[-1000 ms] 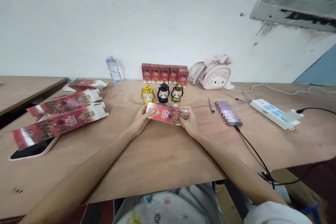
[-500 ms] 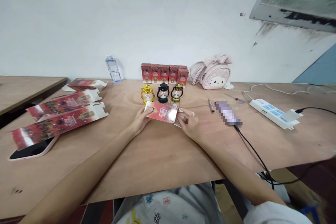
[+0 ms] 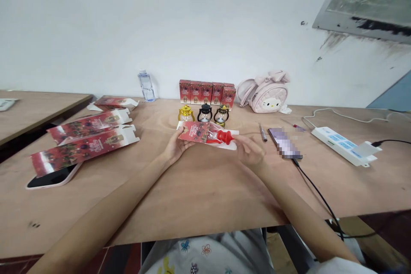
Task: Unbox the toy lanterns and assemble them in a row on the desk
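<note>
My left hand (image 3: pixel 175 149) is closed around a red printed carton (image 3: pixel 194 132), thumb on its upper face. From the carton's right end a small red lantern (image 3: pixel 224 137) sticks out, between white cardboard flaps. At the lantern's outer end, my right hand (image 3: pixel 251 150) pinches it with thumb and fingers. The lantern's other end is hidden inside the carton. Just behind stand three small lanterns in a row: a gold one (image 3: pixel 186 114), a black one (image 3: pixel 204 114) and a bronze one (image 3: pixel 221 115).
Several red cartons (image 3: pixel 206 92) stand against the wall, between a clear bottle (image 3: pixel 147 87) and a pink bag (image 3: pixel 271 96). Flattened cartons (image 3: pixel 86 148) overlap a phone (image 3: pixel 53 180) at left. A screwdriver (image 3: pixel 263 132), another phone (image 3: pixel 284 143) and a power strip (image 3: pixel 342 145) lie at right.
The red lantern has come partly out of the carton's right end, drawn by my right hand, which has moved rightward. My left hand still grips the carton. The camera has turned slightly left.
</note>
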Demonstrator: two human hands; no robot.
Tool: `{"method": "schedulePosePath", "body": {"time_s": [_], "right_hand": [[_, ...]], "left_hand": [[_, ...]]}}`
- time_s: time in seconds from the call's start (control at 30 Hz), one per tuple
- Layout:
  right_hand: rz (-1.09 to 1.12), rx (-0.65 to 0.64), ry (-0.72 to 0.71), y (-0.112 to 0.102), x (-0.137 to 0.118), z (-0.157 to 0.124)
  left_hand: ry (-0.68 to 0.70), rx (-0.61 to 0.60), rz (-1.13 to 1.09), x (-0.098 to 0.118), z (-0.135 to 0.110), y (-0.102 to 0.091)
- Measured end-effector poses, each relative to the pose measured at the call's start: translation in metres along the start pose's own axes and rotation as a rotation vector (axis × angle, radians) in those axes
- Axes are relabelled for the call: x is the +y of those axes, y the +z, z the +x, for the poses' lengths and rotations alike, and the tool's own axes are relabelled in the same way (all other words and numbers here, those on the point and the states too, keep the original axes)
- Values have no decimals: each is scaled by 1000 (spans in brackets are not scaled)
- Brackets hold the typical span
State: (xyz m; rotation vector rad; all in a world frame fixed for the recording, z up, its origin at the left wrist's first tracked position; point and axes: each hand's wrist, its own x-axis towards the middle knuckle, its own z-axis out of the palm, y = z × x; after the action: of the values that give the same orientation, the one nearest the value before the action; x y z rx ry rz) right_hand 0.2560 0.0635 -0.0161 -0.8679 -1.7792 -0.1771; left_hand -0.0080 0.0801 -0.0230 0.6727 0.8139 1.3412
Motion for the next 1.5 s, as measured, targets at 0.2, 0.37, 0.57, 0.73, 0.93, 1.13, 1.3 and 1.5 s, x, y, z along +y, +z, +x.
{"method": "schedulePosePath", "body": {"time_s": [0.2,0.37,0.57,0.73,0.93,1.13,1.3,1.5], "right_hand": [[37,247,60,-33,-18,54],[121,237,138,-68,-23,98],[-70,168,177,-77,7,121],[-218,-18,213,-40,51,114],[-244,-125,435,-1,91,112],[-313,-195,425,17,100,115],[-309,-205,350,22,103,108],[-49,-61,450,27,72,88]], "left_hand": [[9,16,-30,2,4,-4],[-8,54,-82,1,5,-5],[-37,59,-150,3,6,-6],[-59,-2,-126,5,4,-7],[-89,-84,-138,5,3,-5],[-96,-130,-142,3,4,-8],[-72,-162,-133,1,3,-9],[-18,-187,-182,3,0,-6]]}}
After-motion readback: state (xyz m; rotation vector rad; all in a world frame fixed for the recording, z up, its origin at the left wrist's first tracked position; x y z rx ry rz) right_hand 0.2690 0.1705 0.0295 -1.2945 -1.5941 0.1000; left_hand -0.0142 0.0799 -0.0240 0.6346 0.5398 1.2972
